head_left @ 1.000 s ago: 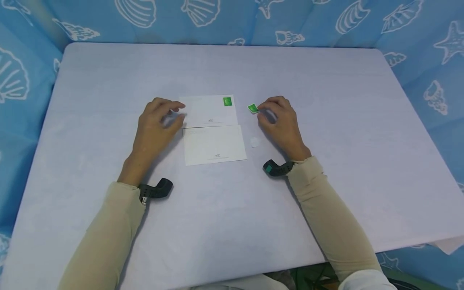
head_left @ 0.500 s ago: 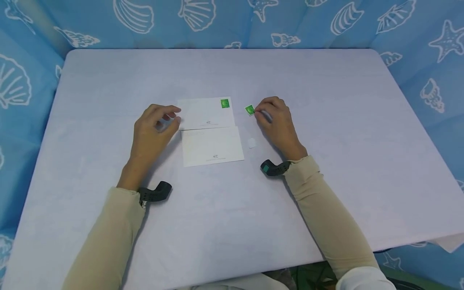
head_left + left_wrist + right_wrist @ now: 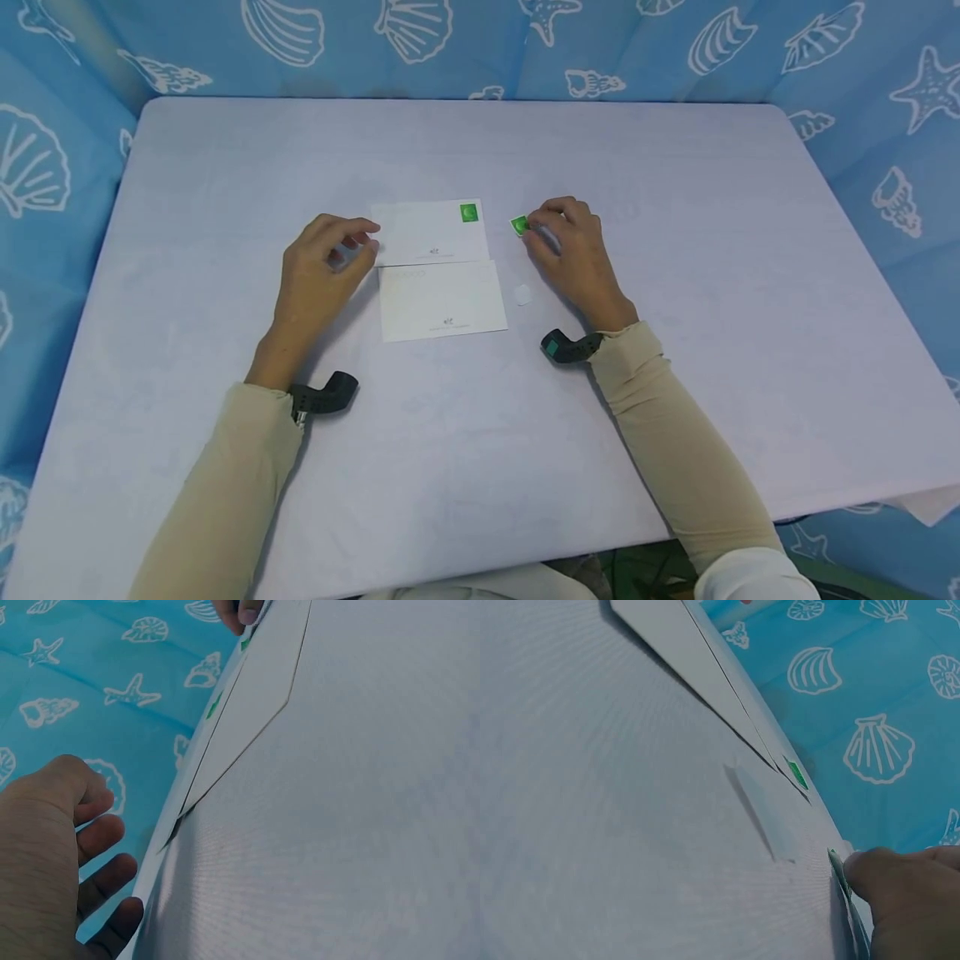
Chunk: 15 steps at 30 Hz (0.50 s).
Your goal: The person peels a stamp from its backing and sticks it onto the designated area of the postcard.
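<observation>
Two white cards, each with a small printed mark near its lower edge, lie one above the other in the head view. The upper card [image 3: 420,229] bears a green stamp [image 3: 468,212] in its top right corner; the lower card [image 3: 442,304] has none. Right of them, my right hand [image 3: 570,250] pinches a second green stamp [image 3: 518,224] by its right side, partly covered by the fingertips. My left hand [image 3: 315,267] hovers at the upper card's left edge, fingers loosely bent and holding nothing; in the left wrist view its fingers [image 3: 109,874] are apart from the cards.
A small pale, translucent scrap [image 3: 522,294] lies on the white-covered table [image 3: 465,467], right of the lower card and below the pinched stamp. A blue curtain [image 3: 510,50] with shell patterns stands behind the table and along its sides.
The pinched stamp has turned slightly, and more of it is now behind my right fingertips. My left thumb and index finger have drawn a little closer together. The cards stay in place.
</observation>
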### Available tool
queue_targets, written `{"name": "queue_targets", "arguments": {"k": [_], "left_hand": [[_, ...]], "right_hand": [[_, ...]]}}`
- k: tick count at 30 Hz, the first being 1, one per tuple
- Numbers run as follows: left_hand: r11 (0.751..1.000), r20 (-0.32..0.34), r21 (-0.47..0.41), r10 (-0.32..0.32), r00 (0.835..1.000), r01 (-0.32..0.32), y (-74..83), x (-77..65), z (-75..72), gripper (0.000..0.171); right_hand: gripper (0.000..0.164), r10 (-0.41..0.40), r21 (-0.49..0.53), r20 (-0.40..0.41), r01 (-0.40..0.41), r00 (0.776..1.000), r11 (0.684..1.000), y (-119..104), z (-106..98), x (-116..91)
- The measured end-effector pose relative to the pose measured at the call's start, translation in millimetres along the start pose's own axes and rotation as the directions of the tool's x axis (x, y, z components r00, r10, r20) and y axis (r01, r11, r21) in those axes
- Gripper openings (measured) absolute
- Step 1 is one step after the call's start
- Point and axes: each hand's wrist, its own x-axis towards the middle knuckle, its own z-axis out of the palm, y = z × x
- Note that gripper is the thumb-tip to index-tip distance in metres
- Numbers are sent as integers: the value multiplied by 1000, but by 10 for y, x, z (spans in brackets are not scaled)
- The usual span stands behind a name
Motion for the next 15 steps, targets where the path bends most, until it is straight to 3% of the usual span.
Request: {"name": "queue_targets", "arguments": {"k": [5,15], "left_hand": [[1000,7,25,-7,1000,6,1,2,2,20],[999,14,48,5,1000,-5,-15,2,11,20]], "right_hand": [[26,12,5,25,-13,1000,1000,-13,2,9],[14,-40,-30,-11,39,999,999,8,12,11]]}}
